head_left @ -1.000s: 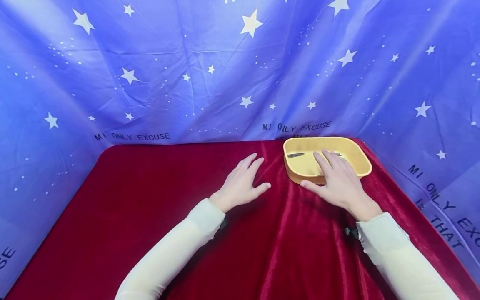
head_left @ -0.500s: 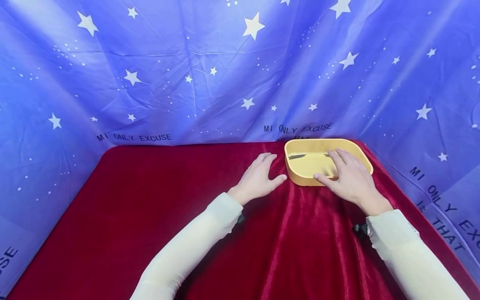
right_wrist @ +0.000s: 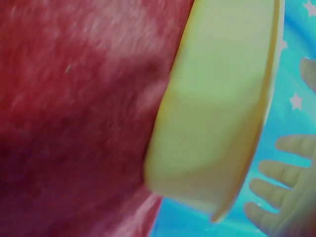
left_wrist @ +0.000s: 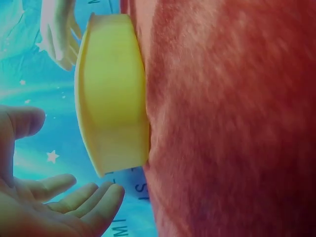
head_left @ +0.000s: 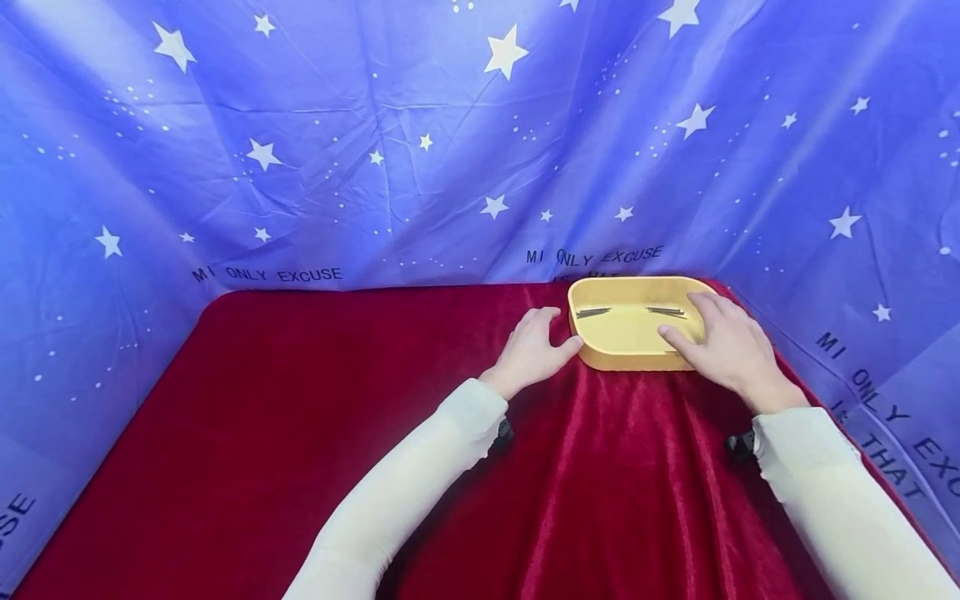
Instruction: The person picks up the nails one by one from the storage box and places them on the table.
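Observation:
A yellow rounded tray stands at the back right of the table. Inside it lie two small bunches of thin dark rods, one toward the left end and one toward the right; their exact kind is too small to tell. My left hand is beside the tray's left end, fingers spread and slightly bent; the left wrist view shows a gap between it and the tray wall. Over the right end hovers my right hand, hiding that corner. Its fingers are extended, apart from the tray in the right wrist view.
Dark red velvet cloth covers the table, with folds running toward the front. A blue curtain with white stars and lettering hangs close behind the tray and along both sides.
My left hand has moved right, up to the tray's left end. The right hand has shifted right from above the tray's middle to its right end, uncovering the right bunch of rods.

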The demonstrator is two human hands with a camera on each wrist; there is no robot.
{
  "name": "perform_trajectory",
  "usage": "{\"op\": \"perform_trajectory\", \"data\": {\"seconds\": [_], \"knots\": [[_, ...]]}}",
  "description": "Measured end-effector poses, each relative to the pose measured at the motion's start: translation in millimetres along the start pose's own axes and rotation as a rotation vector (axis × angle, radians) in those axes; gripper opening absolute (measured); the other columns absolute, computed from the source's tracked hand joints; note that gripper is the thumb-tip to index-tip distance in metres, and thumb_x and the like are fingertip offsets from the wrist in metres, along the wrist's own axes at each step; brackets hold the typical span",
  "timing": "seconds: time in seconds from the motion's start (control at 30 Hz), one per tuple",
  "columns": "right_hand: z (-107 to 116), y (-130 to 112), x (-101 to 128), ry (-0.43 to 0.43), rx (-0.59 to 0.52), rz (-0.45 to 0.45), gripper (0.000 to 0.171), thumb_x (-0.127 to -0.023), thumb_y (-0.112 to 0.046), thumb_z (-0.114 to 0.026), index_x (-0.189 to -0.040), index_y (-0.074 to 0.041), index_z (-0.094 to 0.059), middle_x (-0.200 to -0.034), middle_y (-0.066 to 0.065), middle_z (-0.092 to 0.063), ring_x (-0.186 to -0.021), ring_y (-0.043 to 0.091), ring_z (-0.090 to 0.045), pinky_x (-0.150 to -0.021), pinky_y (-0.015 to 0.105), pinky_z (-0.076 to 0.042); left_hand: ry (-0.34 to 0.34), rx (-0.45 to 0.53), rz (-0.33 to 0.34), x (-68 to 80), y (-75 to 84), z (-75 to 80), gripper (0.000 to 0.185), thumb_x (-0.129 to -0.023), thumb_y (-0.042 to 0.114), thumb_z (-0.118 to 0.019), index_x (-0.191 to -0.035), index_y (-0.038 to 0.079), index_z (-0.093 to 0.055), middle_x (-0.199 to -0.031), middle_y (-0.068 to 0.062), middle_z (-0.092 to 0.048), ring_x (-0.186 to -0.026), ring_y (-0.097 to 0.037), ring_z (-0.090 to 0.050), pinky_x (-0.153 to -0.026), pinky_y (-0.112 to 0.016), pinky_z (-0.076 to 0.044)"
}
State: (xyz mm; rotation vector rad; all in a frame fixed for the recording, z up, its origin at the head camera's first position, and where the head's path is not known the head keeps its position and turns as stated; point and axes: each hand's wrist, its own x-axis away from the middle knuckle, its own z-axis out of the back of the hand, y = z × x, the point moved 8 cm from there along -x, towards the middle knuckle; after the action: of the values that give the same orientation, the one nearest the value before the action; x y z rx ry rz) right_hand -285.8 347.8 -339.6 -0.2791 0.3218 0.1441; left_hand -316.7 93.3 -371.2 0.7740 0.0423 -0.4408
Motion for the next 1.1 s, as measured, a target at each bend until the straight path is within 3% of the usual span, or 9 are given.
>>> {"op": "perform_trajectory", "data": {"seconds": [0.17, 0.33, 0.57, 0.83, 1.1], "knots": [[-1, 22, 1, -0.018, -0.072, -0.03, 0.072, -0.09, -0.048, -0.056, -0.139, 0.002, -0.041, -0.137, 0.03, -0.04, -0.126, 0.049, -0.034, -0.098, 0.062, -0.027, -0.022, 0.034, 0.061, -1.6, 2.0, -10.8, 0.061, -0.089, 0.041, -0.062, -0.136, 0.006, -0.048, -0.129, -0.009, -0.054, -0.114, -0.019, -0.052, -0.099, -0.033, -0.043], [-1, 38, 3, -0.027, -0.113, -0.054, 0.069, -0.093, -0.045, -0.053, -0.138, 0.006, -0.041, -0.136, 0.033, -0.039, -0.126, 0.05, -0.032, -0.101, 0.061, -0.025, 0.006, 0.074, 0.103, -2.0, 1.7, -19.0, 0.056, -0.089, 0.04, -0.062, -0.132, 0.005, -0.052, -0.119, -0.011, -0.058, -0.1, -0.018, -0.053, -0.092, -0.031, -0.046], [0, 61, 6, -0.012, -0.189, -0.117, 0.066, -0.095, -0.041, -0.051, -0.134, 0.011, -0.042, -0.131, 0.036, -0.042, -0.123, 0.052, -0.033, -0.1, 0.062, -0.025, 0.059, 0.166, 0.175, -4.1, 1.8, -23.3, 0.05, -0.088, 0.038, -0.064, -0.124, 0.004, -0.058, -0.107, -0.009, -0.061, -0.095, -0.017, -0.055, -0.084, -0.03, -0.048], [-7, 72, 8, -0.029, -0.218, -0.211, 0.069, -0.096, -0.044, -0.046, -0.136, 0.012, -0.037, -0.129, 0.038, -0.041, -0.12, 0.054, -0.035, -0.097, 0.064, -0.028, 0.084, 0.317, 0.245, -7.8, -5.4, -29.4, 0.037, -0.087, 0.032, -0.066, -0.111, 0.003, -0.064, -0.102, -0.005, -0.067, -0.091, -0.014, -0.059, -0.081, -0.026, -0.049], [-13, 79, 12, -0.088, -0.283, -0.34, 0.08, -0.096, -0.052, -0.039, -0.142, 0.012, -0.025, -0.135, 0.039, -0.036, -0.122, 0.055, -0.034, -0.098, 0.065, -0.028, 0.085, 0.4, 0.304, -9.6, -9.1, -35.5, 0.036, -0.087, 0.031, -0.066, -0.11, 0.004, -0.063, -0.099, -0.003, -0.066, -0.092, -0.013, -0.06, -0.082, -0.026, -0.049]]}}
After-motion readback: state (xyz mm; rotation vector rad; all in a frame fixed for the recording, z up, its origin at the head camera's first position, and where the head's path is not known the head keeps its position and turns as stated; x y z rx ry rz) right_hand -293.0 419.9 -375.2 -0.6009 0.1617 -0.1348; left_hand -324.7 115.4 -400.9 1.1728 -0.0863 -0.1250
